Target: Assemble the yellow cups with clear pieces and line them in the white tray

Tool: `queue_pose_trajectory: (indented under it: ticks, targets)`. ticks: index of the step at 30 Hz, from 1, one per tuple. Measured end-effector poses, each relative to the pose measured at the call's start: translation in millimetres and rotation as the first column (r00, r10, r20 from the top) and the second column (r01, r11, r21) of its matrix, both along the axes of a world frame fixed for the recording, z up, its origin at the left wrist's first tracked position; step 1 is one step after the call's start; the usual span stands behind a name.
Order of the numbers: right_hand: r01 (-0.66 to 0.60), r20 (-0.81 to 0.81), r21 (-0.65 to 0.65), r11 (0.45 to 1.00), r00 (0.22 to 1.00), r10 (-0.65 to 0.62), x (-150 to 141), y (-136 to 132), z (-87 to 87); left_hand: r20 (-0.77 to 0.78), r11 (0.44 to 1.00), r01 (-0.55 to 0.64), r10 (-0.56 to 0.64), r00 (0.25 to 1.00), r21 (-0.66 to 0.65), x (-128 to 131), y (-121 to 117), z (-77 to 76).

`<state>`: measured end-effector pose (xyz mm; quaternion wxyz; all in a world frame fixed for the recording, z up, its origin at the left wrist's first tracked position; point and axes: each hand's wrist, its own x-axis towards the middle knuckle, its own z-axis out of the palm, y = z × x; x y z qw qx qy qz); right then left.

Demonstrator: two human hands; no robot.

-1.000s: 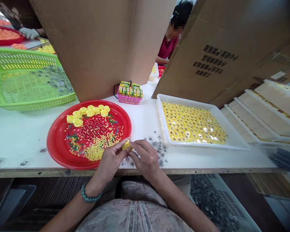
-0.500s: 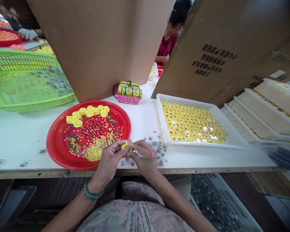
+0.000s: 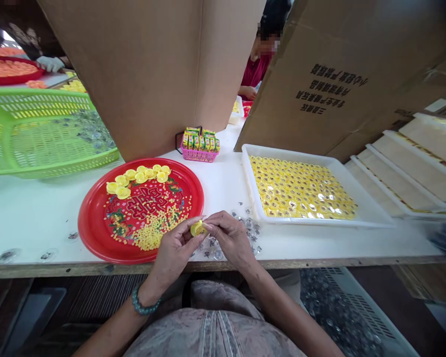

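Note:
Between both hands, above the table's front edge, is a small round yellow plastic piece [image 3: 197, 228]. My left hand [image 3: 176, 250], with a green bead bracelet at the wrist, is closed on its left side. My right hand [image 3: 231, 238] pinches it from the right with thumb and fingertips, which partly hide it. Left of the hands lies a red round tray [image 3: 91, 223] bearing several yellow cup-like pieces [image 3: 123, 192] along its far side and many tiny yellow pellets [image 3: 148, 237]. Small transparent discs with dark marks [image 3: 253, 232] are scattered beside and under my right hand.
A white tray [image 3: 371, 218] of yellow pieces stands to the right, near stacked white trays [image 3: 390, 163]. Behind are a pink basket of small boxes [image 3: 199, 155], cardboard panels [image 3: 152, 74] and a green basket [image 3: 59, 166]. Other people work beyond the panels.
The camera view has shifted slightly. The yellow piece has turned between my fingers, and my right thumb and fingers now pinch closer together at its right edge.

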<state>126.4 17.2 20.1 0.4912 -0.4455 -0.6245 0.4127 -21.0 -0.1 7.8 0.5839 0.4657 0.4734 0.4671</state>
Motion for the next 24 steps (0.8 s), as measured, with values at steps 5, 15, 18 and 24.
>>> queue_pose_trajectory:
  ticks: [5,15,18,24]
  targets:
    - [0.031,0.028,0.028,0.999,0.999,-0.032,-0.2,-1.2,1.5,-0.117,0.998,-0.004,0.011,0.993,0.061,1.7,-1.3,4.4]
    - [-0.025,0.209,0.257,0.966,0.977,-0.030,2.1,-14.1,4.7,0.107,0.994,-0.095,0.101,0.989,-0.056,3.8,-2.5,2.5]
    - [-0.020,0.365,0.445,0.895,0.917,-0.161,2.8,-16.9,-0.2,0.194,0.994,-0.056,0.072,0.978,-0.089,7.2,-1.4,0.0]
    - [-0.011,0.438,0.495,0.869,0.867,-0.238,-0.6,-16.3,-3.1,0.312,0.988,-0.027,0.073,0.947,-0.149,11.0,-3.2,3.6]
